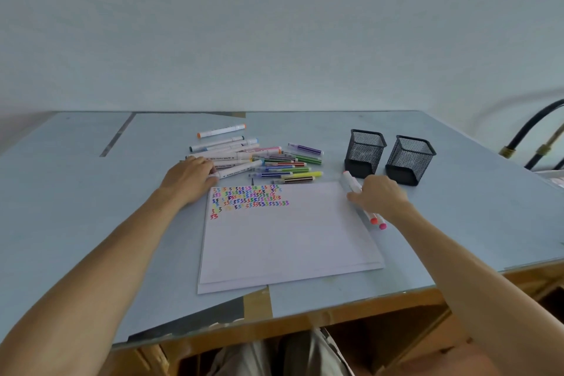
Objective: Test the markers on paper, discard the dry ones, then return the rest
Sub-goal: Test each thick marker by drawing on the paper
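Note:
A white paper sheet with rows of coloured squiggles along its top left lies in the middle of the table. Behind it lies a pile of markers, white-bodied ones to the left and thin striped ones to the right. My left hand reaches into the pile's left side and its fingers curl on a white marker. My right hand rests at the paper's right edge on white markers with red and pink ends; its fingers curl round them.
Two empty black mesh pen holders stand side by side behind my right hand. A lone orange-capped marker lies at the back. The table's front edge runs close below the paper. A dark metal frame stands at the far right.

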